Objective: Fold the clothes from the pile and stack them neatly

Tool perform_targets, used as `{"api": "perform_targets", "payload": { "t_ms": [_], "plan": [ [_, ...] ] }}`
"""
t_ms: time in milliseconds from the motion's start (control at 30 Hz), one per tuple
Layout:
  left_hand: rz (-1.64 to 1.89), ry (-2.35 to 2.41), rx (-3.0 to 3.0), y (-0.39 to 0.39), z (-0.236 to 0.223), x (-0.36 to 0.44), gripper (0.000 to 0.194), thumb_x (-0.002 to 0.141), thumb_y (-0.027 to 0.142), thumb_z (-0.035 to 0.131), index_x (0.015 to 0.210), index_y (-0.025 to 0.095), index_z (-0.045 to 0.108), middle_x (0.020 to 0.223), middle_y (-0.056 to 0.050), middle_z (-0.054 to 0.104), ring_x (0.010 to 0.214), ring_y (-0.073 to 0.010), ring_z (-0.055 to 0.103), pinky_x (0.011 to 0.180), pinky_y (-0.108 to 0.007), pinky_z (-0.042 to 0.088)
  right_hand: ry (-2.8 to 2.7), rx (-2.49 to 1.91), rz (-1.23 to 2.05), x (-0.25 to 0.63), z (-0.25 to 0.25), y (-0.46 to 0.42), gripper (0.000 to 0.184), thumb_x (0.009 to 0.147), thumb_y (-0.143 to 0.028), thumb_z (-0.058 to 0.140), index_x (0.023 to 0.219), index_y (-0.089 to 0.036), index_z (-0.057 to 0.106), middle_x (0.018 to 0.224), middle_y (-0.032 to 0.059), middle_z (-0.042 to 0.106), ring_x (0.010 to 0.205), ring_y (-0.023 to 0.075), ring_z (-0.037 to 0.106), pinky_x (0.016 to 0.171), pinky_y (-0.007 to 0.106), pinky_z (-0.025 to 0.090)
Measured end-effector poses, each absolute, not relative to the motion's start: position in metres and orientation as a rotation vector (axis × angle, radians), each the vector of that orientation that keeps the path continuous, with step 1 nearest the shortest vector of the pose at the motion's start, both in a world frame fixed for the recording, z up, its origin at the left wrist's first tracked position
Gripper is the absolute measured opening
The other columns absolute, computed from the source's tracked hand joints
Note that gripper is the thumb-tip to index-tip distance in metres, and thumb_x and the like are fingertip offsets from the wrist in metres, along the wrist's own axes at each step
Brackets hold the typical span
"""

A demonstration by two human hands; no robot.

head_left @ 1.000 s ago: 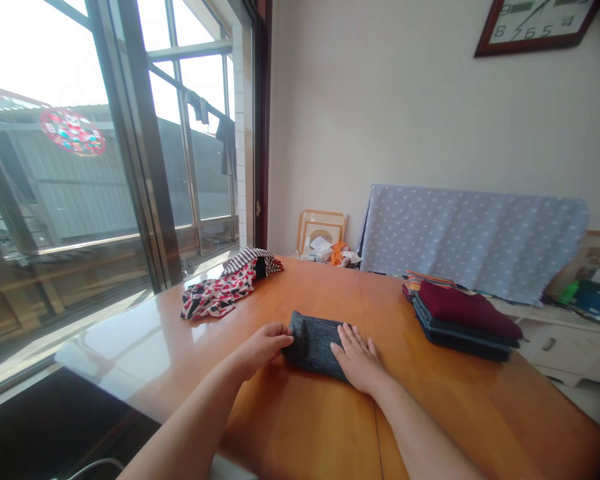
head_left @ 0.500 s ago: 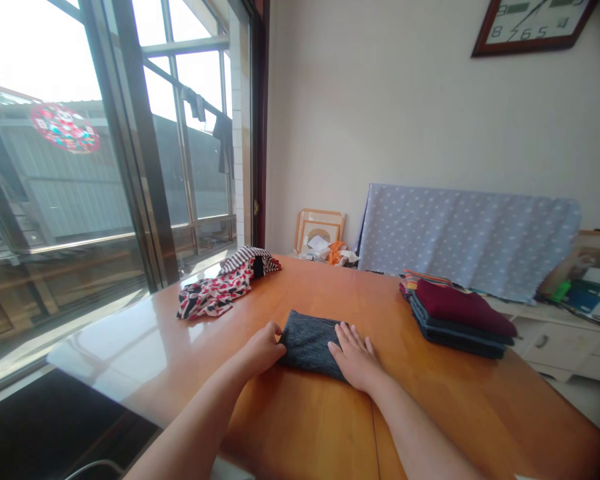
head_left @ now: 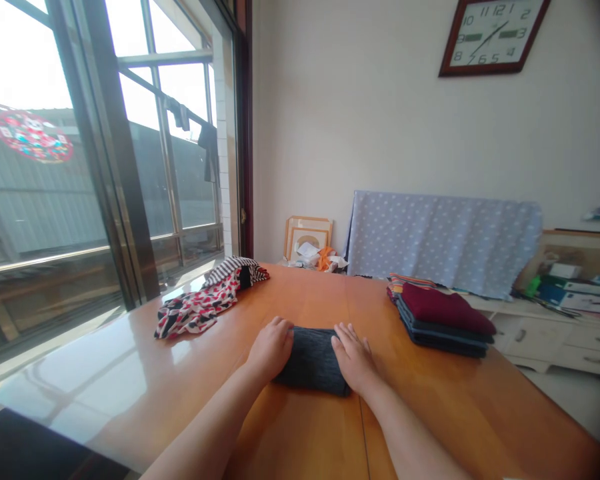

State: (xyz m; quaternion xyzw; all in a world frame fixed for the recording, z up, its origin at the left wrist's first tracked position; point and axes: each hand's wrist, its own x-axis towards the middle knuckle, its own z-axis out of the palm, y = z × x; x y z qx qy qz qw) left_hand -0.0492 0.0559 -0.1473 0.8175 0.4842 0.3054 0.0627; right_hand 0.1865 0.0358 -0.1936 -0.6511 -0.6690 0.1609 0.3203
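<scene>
A dark grey heathered garment [head_left: 314, 360], folded into a flat rectangle, lies on the wooden table in front of me. My left hand [head_left: 274, 348] is at its left end, fingers curled over the far left corner and gripping the edge; the fingertips are partly hidden. Across the right end rests my right hand [head_left: 353, 357], its fingers stretched out and slightly apart on the cloth. What kind of garment it is cannot be told from the fold.
At the table's [head_left: 300, 293] far left lies a crumpled patterned garment [head_left: 197, 308] with a striped cloth [head_left: 235, 268]. A stack of folded clothes [head_left: 443, 319], dark red on top, sits to the right. Behind stand a polka-dot cover [head_left: 440, 240] and a white cabinet [head_left: 545, 337].
My left hand has shifted from the garment's left side up to its far left corner, fingers now curled over it. The right hand stays on the right end. The view has turned slightly right and up.
</scene>
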Motion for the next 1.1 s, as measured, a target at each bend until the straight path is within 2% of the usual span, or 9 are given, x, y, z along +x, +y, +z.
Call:
{"api": "perform_targets", "payload": {
  "t_ms": [133, 200, 367, 567, 667, 733, 867, 1000, 1100],
  "plan": [
    [0.686, 1.400, 2.581, 0.060, -0.160, -0.038, 0.046, 0.098, 0.043, 0.036, 0.133, 0.022, 0.057, 0.147, -0.011, 0.049, 0.139, -0.0267, 0.041, 0.115, -0.043, 0.030, -1.975, -1.793, 0.385, 0.186, -0.193, 0.033, 0.059, 0.099, -0.050, 0.026, 0.151, -0.025, 0.036, 0.160, 0.0018, 0.028, 0.152, 0.0244, 0.005, 0.119, 0.055, -0.005],
    [0.536, 1.440, 2.572, 0.062, -0.169, -0.037, 0.057, 0.098, 0.051, 0.034, 0.142, 0.019, 0.050, 0.154, -0.012, 0.040, 0.145, -0.0292, 0.030, 0.118, -0.049, 0.025, -2.064, -1.839, 0.394, 0.185, -0.193, 0.032, 0.060, 0.099, -0.051, 0.024, 0.153, -0.026, 0.032, 0.161, 0.0004, 0.025, 0.152, 0.0256, 0.002, 0.118, 0.058, -0.007],
    [0.418, 1.509, 2.535, 0.064, -0.182, -0.038, 0.067, 0.097, 0.059, 0.029, 0.150, 0.020, 0.040, 0.160, -0.010, 0.028, 0.150, -0.0278, 0.019, 0.120, -0.050, 0.019, -2.095, -1.900, 0.396, 0.183, -0.193, 0.032, 0.060, 0.099, -0.051, 0.021, 0.155, -0.028, 0.027, 0.163, -0.0013, 0.019, 0.152, 0.0265, 0.002, 0.117, 0.060, -0.007],
    [0.410, 1.531, 2.541, 0.070, -0.188, -0.038, 0.068, 0.096, 0.058, 0.030, 0.151, 0.019, 0.039, 0.160, -0.009, 0.027, 0.150, -0.0266, 0.018, 0.121, -0.049, 0.017, -2.063, -1.828, 0.376, 0.184, -0.192, 0.028, 0.059, 0.099, -0.050, 0.024, 0.153, -0.028, 0.032, 0.161, 0.0018, 0.026, 0.151, 0.0277, 0.010, 0.118, 0.058, -0.002],
    [0.443, 1.513, 2.517, 0.076, -0.191, -0.038, 0.067, 0.094, 0.058, 0.035, 0.150, 0.020, 0.041, 0.159, -0.010, 0.030, 0.150, -0.0279, 0.019, 0.120, -0.050, 0.018, -1.954, -1.810, 0.313, 0.184, -0.196, 0.032, 0.057, 0.099, -0.047, 0.030, 0.151, -0.027, 0.036, 0.158, 0.0046, 0.033, 0.149, 0.0276, 0.019, 0.119, 0.054, 0.009],
    [0.466, 1.486, 2.485, 0.079, -0.191, -0.039, 0.067, 0.093, 0.058, 0.038, 0.148, 0.020, 0.043, 0.158, -0.011, 0.033, 0.149, -0.0291, 0.021, 0.119, -0.050, 0.019, -1.834, -1.794, 0.260, 0.185, -0.199, 0.036, 0.054, 0.098, -0.043, 0.033, 0.148, -0.022, 0.044, 0.154, 0.0087, 0.042, 0.146, 0.0265, 0.029, 0.119, 0.047, 0.019],
    [0.610, 1.486, 2.427, 0.080, -0.183, -0.043, 0.064, 0.092, 0.051, 0.045, 0.143, 0.014, 0.048, 0.155, -0.016, 0.037, 0.146, -0.0288, 0.028, 0.118, -0.041, 0.024, -1.543, -1.730, 0.233, 0.193, -0.196, 0.040, 0.045, 0.096, -0.036, 0.035, 0.128, -0.018, 0.063, 0.135, 0.0120, 0.061, 0.130, 0.0218, 0.051, 0.109, 0.032, 0.035],
    [0.770, 1.719, 2.214, 0.079, -0.167, -0.058, 0.052, 0.091, 0.041, 0.047, 0.135, 0.013, 0.053, 0.142, -0.018, 0.052, 0.131, -0.0261, 0.049, 0.110, -0.033, 0.033, -1.360, -1.803, 0.294, 0.206, -0.182, 0.039, 0.035, 0.092, -0.035, 0.039, 0.096, -0.020, 0.071, 0.101, 0.0082, 0.072, 0.106, 0.0206, 0.063, 0.088, 0.027, 0.046],
    [0.707, 1.892, 1.982, 0.081, -0.158, -0.072, 0.042, 0.087, 0.042, 0.051, 0.116, 0.015, 0.063, 0.125, -0.017, 0.063, 0.116, -0.0292, 0.060, 0.096, -0.034, 0.043, -1.350, -1.871, 0.362, 0.212, -0.171, 0.038, 0.031, 0.089, -0.037, 0.043, 0.077, -0.019, 0.066, 0.075, 0.0044, 0.068, 0.079, 0.0187, 0.063, 0.064, 0.023, 0.044]
  ]
}}
